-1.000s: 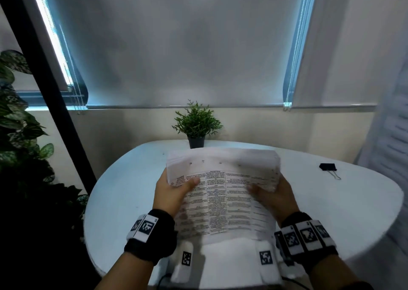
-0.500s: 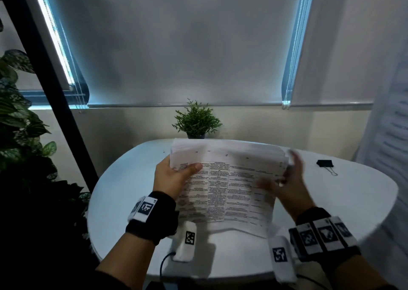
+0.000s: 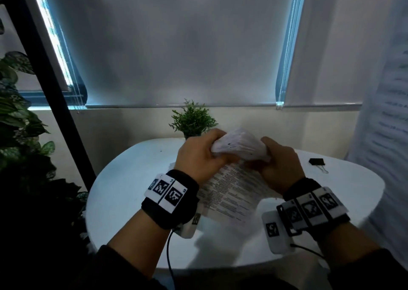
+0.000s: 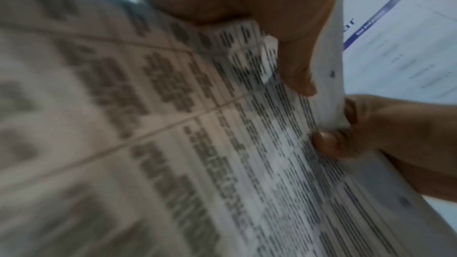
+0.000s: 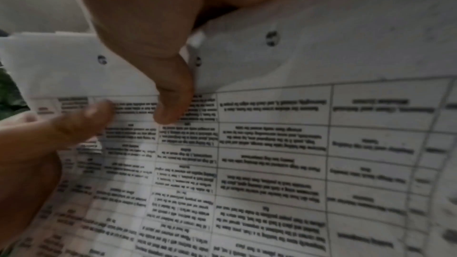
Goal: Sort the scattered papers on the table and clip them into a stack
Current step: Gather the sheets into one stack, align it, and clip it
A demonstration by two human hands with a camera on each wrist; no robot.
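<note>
Paper stack (image 3: 234, 186) is gripped at its far edge above the white table (image 3: 123, 192), left hand (image 3: 198, 157) and right hand (image 3: 280, 166) both clenched on it, the top bent over. Binder clip (image 3: 317, 162) is lying far right on the table, untouched; potted plant (image 3: 193, 120) is seen at the far edge.

Potted plant (image 3: 193, 121) at table (image 3: 123, 192) far edge.

Prob. office corner: roller blind (image 3: 176, 46), white table (image 3: 123, 192), binder clip (image 3: 316, 162).

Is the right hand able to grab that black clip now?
Probably not yet: the right hand is busy gripping the paper stack. The binder clip lies uncovered on the table beside it.
</note>
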